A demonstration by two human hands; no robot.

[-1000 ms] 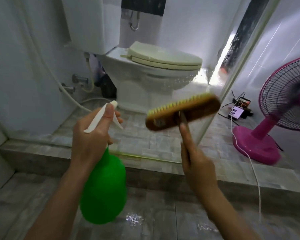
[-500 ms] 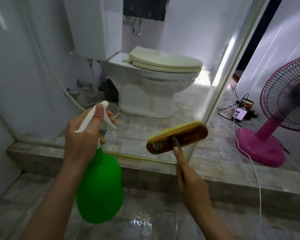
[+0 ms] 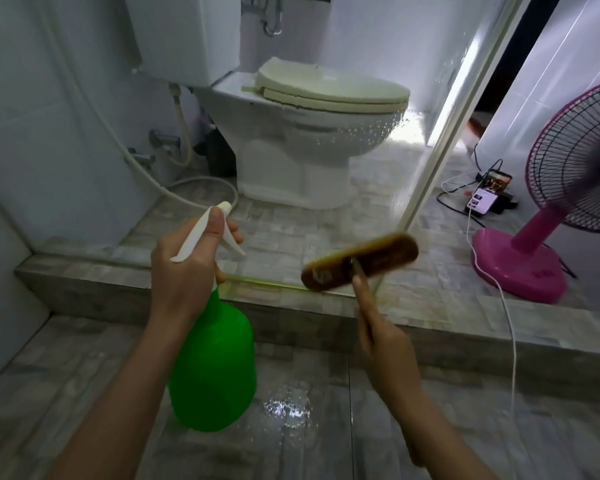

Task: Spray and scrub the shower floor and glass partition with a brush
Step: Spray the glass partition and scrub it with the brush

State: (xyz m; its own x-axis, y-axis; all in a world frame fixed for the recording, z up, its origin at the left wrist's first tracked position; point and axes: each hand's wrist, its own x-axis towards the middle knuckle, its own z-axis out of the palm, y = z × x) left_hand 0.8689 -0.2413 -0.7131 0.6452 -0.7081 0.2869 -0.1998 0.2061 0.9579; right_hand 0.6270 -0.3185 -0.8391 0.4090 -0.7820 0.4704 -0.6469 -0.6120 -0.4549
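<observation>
At the lower centre of the frame, the left hand (image 3: 184, 271) grips the neck of a green spray bottle (image 3: 215, 368), fingers curled around its white trigger. To its right, the right hand (image 3: 385, 355) is closed around the handle of a brush (image 3: 361, 263), whose blurred brown head sits at the foot of the glass partition (image 3: 447, 133). Beyond it the raised shower floor (image 3: 291, 233) carries a toilet (image 3: 309, 150). A pink fan (image 3: 568, 168) stands at the right edge.

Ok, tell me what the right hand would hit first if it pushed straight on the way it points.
Probably the lower glass partition: the right hand points along the brush, whose head seems right at the glass above the tiled step; contact unclear.
</observation>
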